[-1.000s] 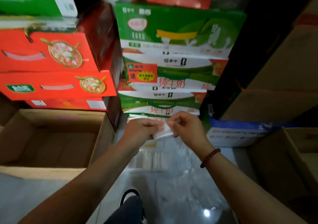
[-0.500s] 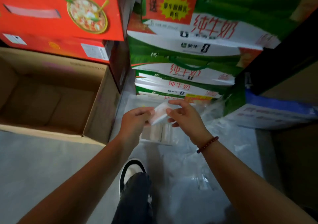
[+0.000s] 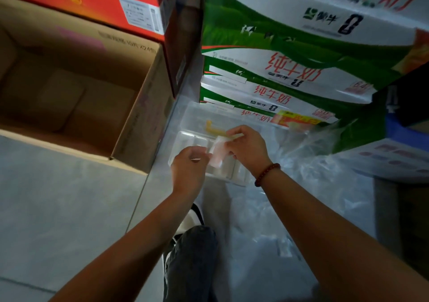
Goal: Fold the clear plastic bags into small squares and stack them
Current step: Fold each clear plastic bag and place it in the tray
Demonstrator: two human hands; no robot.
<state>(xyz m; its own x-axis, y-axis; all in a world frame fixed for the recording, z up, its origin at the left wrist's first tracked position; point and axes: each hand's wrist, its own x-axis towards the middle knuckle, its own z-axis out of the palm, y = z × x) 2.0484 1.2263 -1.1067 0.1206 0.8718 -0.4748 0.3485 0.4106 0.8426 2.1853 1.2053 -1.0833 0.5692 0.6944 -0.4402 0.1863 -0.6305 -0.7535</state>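
Observation:
A small folded clear plastic bag (image 3: 219, 153) hangs between my two hands above a clear plastic tray (image 3: 185, 137) on the floor. My right hand (image 3: 247, 147) pinches its upper right edge with thumb and fingers. My left hand (image 3: 189, 168) has its curled fingertips at the bag's lower left edge. Rows of folded white squares (image 3: 228, 171) lie in the tray under my hands. A heap of loose clear bags (image 3: 308, 153) spreads over the floor to the right.
An open brown cardboard box (image 3: 130, 120) stands at the left. Red cartons (image 3: 104, 2) and green and white milk cartons (image 3: 290, 65) are stacked behind the tray. My knee (image 3: 192, 260) and shoe (image 3: 195, 218) are below on the grey floor.
The camera has tilted down toward the floor. Both hands have lowered the folded bag closer to the tray, and the right hand now pinches its upper edge.

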